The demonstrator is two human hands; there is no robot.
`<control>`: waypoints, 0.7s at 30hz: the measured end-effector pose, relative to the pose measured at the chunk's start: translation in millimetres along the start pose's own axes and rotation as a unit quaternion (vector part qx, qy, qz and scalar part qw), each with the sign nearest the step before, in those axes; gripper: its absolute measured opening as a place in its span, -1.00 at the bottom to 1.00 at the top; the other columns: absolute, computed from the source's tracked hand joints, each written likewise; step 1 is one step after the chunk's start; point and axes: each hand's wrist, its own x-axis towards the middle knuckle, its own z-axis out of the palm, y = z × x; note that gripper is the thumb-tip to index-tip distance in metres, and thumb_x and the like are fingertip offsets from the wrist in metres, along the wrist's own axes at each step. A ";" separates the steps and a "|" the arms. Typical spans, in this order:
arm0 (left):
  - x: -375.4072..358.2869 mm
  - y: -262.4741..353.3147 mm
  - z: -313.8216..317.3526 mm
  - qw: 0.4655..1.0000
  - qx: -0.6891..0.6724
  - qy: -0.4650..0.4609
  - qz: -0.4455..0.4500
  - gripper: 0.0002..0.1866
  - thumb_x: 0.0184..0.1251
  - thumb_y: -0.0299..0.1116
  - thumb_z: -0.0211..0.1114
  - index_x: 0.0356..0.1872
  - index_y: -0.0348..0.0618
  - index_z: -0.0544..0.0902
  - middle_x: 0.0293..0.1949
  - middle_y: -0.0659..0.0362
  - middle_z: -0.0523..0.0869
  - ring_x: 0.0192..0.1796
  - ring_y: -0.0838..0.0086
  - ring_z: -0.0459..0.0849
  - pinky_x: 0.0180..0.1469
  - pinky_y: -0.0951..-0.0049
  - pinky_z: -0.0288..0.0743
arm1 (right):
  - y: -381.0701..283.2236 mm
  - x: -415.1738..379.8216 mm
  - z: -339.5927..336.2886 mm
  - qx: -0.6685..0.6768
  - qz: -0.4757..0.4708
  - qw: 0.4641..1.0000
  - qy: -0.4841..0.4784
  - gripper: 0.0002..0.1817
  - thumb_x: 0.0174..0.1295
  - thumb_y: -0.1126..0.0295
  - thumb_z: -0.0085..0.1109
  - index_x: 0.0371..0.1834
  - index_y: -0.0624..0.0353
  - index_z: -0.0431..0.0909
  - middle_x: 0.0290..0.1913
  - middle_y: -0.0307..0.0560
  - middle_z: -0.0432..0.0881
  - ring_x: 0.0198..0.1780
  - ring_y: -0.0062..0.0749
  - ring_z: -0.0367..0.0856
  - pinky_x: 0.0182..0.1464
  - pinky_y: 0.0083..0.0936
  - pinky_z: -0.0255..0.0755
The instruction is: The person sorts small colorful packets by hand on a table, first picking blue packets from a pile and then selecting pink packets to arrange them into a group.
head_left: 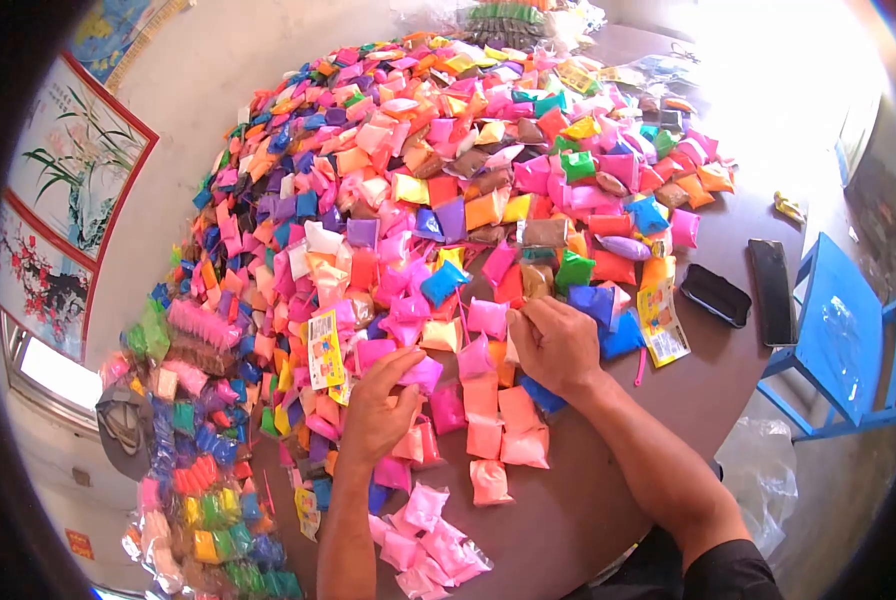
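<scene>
My left hand [376, 405] is at the near edge of a large heap of small coloured packets [438, 150]. Its thumb and fingers curl around a magenta packet [424, 374]. To the right, my right hand [556, 348] is closed in a pinch over the heap; what its fingers hold is hidden. Just left of that hand lies a pink packet [486, 318]. Between my forearms, several coral packets [484, 438] lie in short columns on the brown table [588, 480]. Closer to me sits a clear bag of light pink packets [433, 545].
Printed yellow cards [660, 320] lie among the packets. A black tray [716, 296] and a long black case [771, 292] rest at the table's right side, beside a blue chair [843, 330]. Bundled bags of packets [213, 500] and a cap [123, 430] are at the left.
</scene>
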 end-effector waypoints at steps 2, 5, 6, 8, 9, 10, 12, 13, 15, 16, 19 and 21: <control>8.4 7.6 -1.5 0.994 0.104 0.024 0.011 -0.56 0.42 -0.47 0.43 0.31 -0.19 0.74 0.23 -0.01 0.79 0.26 0.22 0.79 0.27 0.30 0.70 | -0.9 -0.7 -0.7 0.002 0.004 1.000 -0.003 -0.72 0.44 0.28 0.38 -0.42 0.12 0.57 -0.45 0.01 0.63 -0.38 0.02 0.72 -0.37 -0.06 0.56; 32.8 10.7 -9.2 0.981 0.181 0.069 0.013 -0.59 0.40 -0.37 0.48 0.24 -0.17 0.77 0.16 -0.04 0.82 0.17 0.14 0.82 0.20 0.24 0.70 | -1.7 1.8 -1.5 -0.003 0.002 1.000 -0.003 -0.73 0.43 0.28 0.39 -0.40 0.11 0.57 -0.45 -0.01 0.63 -0.37 0.01 0.72 -0.37 -0.06 0.56; 43.3 9.9 -13.4 0.977 0.193 0.084 0.010 -0.60 0.39 -0.34 0.50 0.22 -0.17 0.78 0.14 -0.04 0.82 0.14 0.12 0.83 0.18 0.22 0.70 | -2.3 1.5 -1.4 -0.005 0.001 1.000 -0.004 -0.73 0.43 0.28 0.39 -0.40 0.11 0.57 -0.45 -0.01 0.63 -0.37 0.01 0.72 -0.37 -0.06 0.57; 72.8 0.9 -17.4 0.968 0.227 0.110 0.003 -0.59 0.39 -0.27 0.51 0.21 -0.17 0.77 0.12 -0.04 0.84 0.13 0.05 0.82 0.20 0.13 0.69 | -2.3 1.8 -1.2 -0.004 -0.001 1.000 -0.003 -0.74 0.42 0.29 0.39 -0.39 0.10 0.57 -0.45 -0.02 0.62 -0.37 0.00 0.72 -0.37 -0.06 0.57; 91.4 -2.3 -18.2 0.962 0.244 0.121 0.008 -0.58 0.39 -0.25 0.51 0.21 -0.17 0.77 0.12 -0.05 0.84 0.14 0.03 0.82 0.21 0.11 0.69 | -1.7 1.2 -0.8 -0.004 -0.002 1.000 -0.001 -0.75 0.42 0.29 0.39 -0.39 0.10 0.57 -0.45 -0.02 0.62 -0.37 0.00 0.72 -0.37 -0.06 0.57; 109.1 -7.0 -17.5 0.956 0.261 0.133 0.015 -0.57 0.39 -0.23 0.50 0.22 -0.17 0.77 0.12 -0.06 0.84 0.15 0.01 0.81 0.22 0.09 0.68 | -1.1 0.4 0.0 -0.003 0.000 1.000 -0.001 -0.75 0.42 0.29 0.39 -0.39 0.10 0.57 -0.45 -0.02 0.62 -0.38 -0.01 0.72 -0.37 -0.06 0.57; 144.3 -30.1 -8.6 0.945 0.296 0.137 0.011 -0.52 0.37 -0.15 0.50 0.23 -0.17 0.76 0.13 -0.08 0.84 0.16 -0.01 0.81 0.23 0.06 0.68 | -0.4 0.5 1.7 -0.002 0.002 1.000 0.003 -0.74 0.42 0.29 0.40 -0.40 0.09 0.57 -0.46 -0.03 0.61 -0.38 -0.01 0.71 -0.38 -0.06 0.56; 157.8 -40.6 -3.9 0.939 0.313 0.140 0.010 -0.49 0.37 -0.11 0.50 0.24 -0.18 0.76 0.13 -0.09 0.84 0.17 -0.02 0.80 0.24 0.04 0.68 | -0.1 0.8 2.6 0.001 0.002 1.000 0.006 -0.74 0.42 0.28 0.40 -0.40 0.09 0.56 -0.46 -0.03 0.60 -0.39 -0.01 0.71 -0.38 -0.06 0.56; 175.0 -54.2 3.1 0.936 0.321 0.143 -0.017 -0.45 0.36 -0.05 0.49 0.25 -0.19 0.75 0.12 -0.10 0.84 0.18 -0.03 0.80 0.24 0.00 0.67 | 0.8 -0.1 3.9 0.008 0.003 1.000 0.013 -0.73 0.42 0.28 0.40 -0.40 0.09 0.56 -0.47 -0.03 0.59 -0.40 -0.01 0.70 -0.39 -0.06 0.55; 180.1 -57.8 6.1 0.934 0.325 0.144 -0.031 -0.43 0.35 -0.02 0.49 0.25 -0.19 0.74 0.11 -0.11 0.83 0.18 -0.03 0.80 0.25 -0.01 0.66 | 1.4 -0.2 3.7 0.006 0.003 1.000 0.014 -0.75 0.41 0.31 0.40 -0.40 0.11 0.58 -0.48 -0.04 0.58 -0.42 -0.04 0.69 -0.39 -0.10 0.53; 181.8 -61.6 11.7 0.935 0.323 0.134 -0.048 -0.45 0.39 -0.04 0.41 0.24 -0.23 0.74 0.12 -0.16 0.82 0.17 -0.07 0.79 0.22 -0.02 0.66 | 1.5 -0.3 3.7 0.003 -0.002 1.000 0.014 -0.79 0.39 0.37 0.41 -0.41 0.13 0.64 -0.49 -0.08 0.58 -0.45 -0.08 0.66 -0.41 -0.18 0.49; 179.2 -65.8 8.7 0.947 0.283 0.150 -0.022 -0.52 0.43 -0.10 0.38 0.18 -0.25 0.76 0.07 -0.14 0.82 0.09 -0.03 0.80 0.16 0.02 0.67 | 1.8 0.0 3.2 -0.002 -0.008 1.000 0.013 -0.79 0.39 0.37 0.41 -0.40 0.13 0.64 -0.49 -0.08 0.58 -0.45 -0.08 0.66 -0.41 -0.18 0.49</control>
